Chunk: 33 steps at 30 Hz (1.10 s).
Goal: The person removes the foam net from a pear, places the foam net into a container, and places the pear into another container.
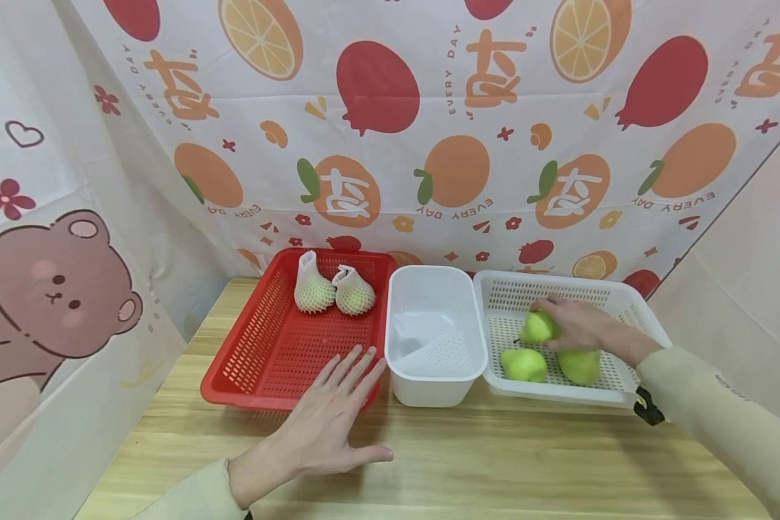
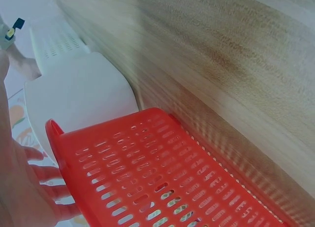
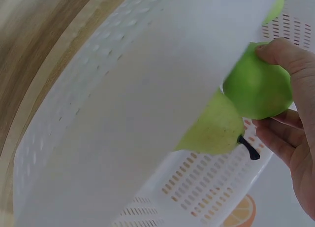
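Note:
In the head view my right hand [image 1: 578,325] reaches into the white slotted basket [image 1: 559,392] and grips a green pear [image 1: 538,327] between thumb and fingers. The right wrist view shows the thumb on top of this pear [image 3: 258,86] and fingers beneath it. Two more pears lie in the basket, one at the front left [image 1: 523,365] and one below my wrist [image 1: 580,366]. My left hand [image 1: 328,426], fingers extended and spread, hovers by the front right edge of the red basket [image 1: 299,347]. Two pears in white foam nets [image 1: 314,292] sit at its back.
Between the two baskets stands a deep white bin [image 1: 435,390] with white foam netting [image 1: 438,350] inside. All three containers stand on a wooden table [image 1: 468,462], close to a fruit-print cloth [image 1: 390,180] behind. Another printed cloth [image 1: 58,289] hangs at the left.

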Each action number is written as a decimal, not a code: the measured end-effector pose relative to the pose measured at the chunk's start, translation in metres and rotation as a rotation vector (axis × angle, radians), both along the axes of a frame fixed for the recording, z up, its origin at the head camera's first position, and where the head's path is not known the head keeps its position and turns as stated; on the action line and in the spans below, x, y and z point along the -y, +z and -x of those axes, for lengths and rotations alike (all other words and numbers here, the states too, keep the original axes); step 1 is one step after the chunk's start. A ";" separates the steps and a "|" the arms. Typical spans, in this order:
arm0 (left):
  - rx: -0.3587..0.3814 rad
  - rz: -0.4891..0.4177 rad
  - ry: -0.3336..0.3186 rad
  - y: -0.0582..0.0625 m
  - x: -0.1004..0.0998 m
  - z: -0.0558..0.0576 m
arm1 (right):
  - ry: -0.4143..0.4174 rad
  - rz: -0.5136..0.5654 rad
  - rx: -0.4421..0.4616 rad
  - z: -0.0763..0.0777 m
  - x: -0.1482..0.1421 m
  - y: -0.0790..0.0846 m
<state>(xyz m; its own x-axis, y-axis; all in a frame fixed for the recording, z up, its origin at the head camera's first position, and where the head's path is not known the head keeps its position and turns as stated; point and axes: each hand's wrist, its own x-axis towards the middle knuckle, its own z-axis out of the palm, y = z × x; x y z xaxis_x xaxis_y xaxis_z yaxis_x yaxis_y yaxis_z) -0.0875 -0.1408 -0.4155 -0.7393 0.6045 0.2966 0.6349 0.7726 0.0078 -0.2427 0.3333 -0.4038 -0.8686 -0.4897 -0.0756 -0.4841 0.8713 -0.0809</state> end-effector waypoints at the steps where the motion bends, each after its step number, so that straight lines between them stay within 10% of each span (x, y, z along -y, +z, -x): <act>1: 0.000 0.000 0.001 0.000 0.000 0.000 | -0.002 0.000 0.001 0.000 -0.001 0.000; 33: 0.009 -0.005 0.024 0.006 0.008 0.006 | -0.027 -0.022 -0.064 -0.014 -0.005 0.021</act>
